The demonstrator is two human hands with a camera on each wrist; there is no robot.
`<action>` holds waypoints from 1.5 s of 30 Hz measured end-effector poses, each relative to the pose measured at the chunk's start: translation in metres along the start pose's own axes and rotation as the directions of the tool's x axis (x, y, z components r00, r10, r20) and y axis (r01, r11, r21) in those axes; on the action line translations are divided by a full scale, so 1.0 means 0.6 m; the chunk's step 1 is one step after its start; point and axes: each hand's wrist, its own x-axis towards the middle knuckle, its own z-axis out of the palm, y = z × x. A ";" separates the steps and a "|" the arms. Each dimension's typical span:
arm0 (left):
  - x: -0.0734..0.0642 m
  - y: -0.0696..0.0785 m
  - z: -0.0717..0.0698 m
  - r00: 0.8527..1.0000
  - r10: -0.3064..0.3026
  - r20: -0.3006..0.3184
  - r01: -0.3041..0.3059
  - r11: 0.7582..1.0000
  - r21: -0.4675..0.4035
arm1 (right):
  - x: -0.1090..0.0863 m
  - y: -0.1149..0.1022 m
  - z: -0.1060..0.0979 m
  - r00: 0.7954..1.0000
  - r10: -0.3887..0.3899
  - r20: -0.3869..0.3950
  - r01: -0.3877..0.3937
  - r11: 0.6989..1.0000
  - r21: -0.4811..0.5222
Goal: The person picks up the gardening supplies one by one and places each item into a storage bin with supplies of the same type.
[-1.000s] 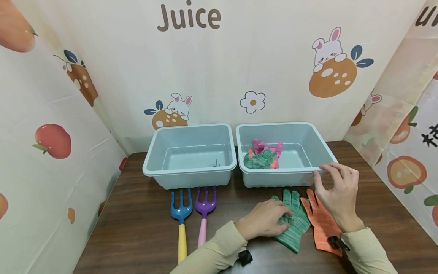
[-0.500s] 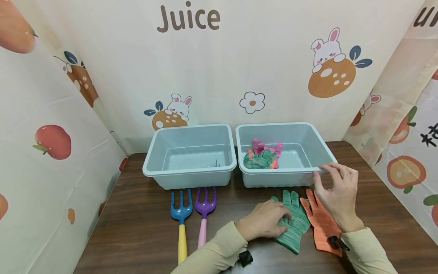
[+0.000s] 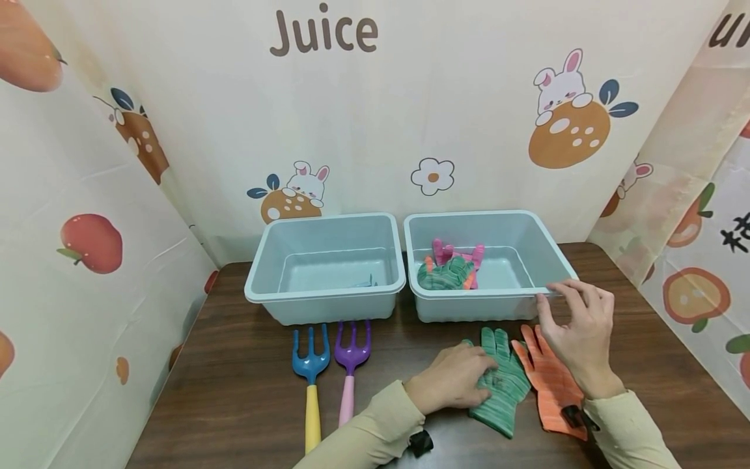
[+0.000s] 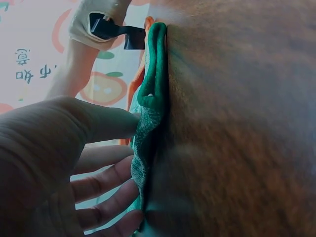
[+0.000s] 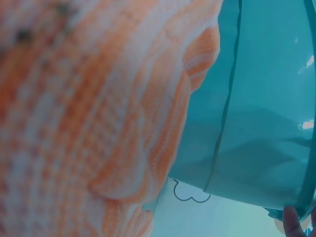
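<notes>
My left hand rests its fingertips on a green striped glove lying flat on the table. In the left wrist view the thumb and spread fingers touch the glove's edge side-on. Just right of it lies an orange glove, partly under my right forearm. My right hand holds the front right corner of the light-blue bin, fingers over the rim and thumb against the front wall. Inside that bin lie a bunched green glove with orange trim and a pink glove.
A second light-blue bin stands to the left, with a small mark or scrap on its floor. In front of it lie a blue garden fork with a yellow handle and a purple garden fork with a pink handle. Printed cloth hangs behind and at both sides.
Both table gloves have shifted very slightly, their finger ends leftward and the green cuff a little nearer. My hands and the bins hold nearly the same places.
</notes>
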 end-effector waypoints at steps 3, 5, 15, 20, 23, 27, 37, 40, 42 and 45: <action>-0.001 0.002 -0.001 1.000 -0.002 0.004 0.002 1.000 0.014 | 0.000 0.000 -0.001 1.000 0.004 0.006 -0.004 1.000 -0.003; -0.002 0.002 -0.003 1.000 -0.004 0.006 0.004 1.000 0.014 | 0.000 0.000 -0.001 1.000 0.004 0.007 -0.004 1.000 -0.003; -0.003 -0.001 0.000 1.000 0.009 -0.015 -0.010 1.000 -0.009 | 0.000 0.000 -0.001 1.000 -0.004 0.009 0.004 1.000 -0.007; -0.001 -0.002 0.000 1.000 0.017 -0.014 -0.017 0.999 -0.029 | 0.002 0.001 0.000 1.000 -0.018 -0.007 0.018 1.000 -0.009; -0.001 -0.002 0.000 1.000 0.024 -0.013 -0.024 0.999 -0.030 | 0.002 0.001 0.000 1.000 -0.019 -0.006 0.019 1.000 -0.011; -0.002 -0.002 0.000 0.999 0.032 -0.017 -0.033 0.999 -0.020 | 0.001 0.001 -0.001 1.000 -0.011 0.008 0.011 1.000 -0.009; -0.004 -0.001 0.000 0.998 0.046 -0.037 -0.047 0.999 -0.010 | 0.000 0.001 -0.002 1.000 -0.004 0.010 0.004 1.000 -0.005; -0.005 0.000 -0.001 0.998 0.050 -0.042 -0.050 0.999 -0.014 | -0.001 0.001 -0.002 1.000 0.002 0.009 -0.002 1.000 -0.003; -0.005 0.000 -0.002 0.998 0.050 -0.043 -0.051 0.999 -0.014 | -0.001 0.001 -0.003 1.000 0.006 0.013 -0.006 1.000 -0.003; -0.006 0.000 -0.002 0.998 0.052 -0.046 -0.053 0.998 -0.017 | -0.001 0.001 -0.003 1.000 0.006 0.016 -0.006 1.000 -0.002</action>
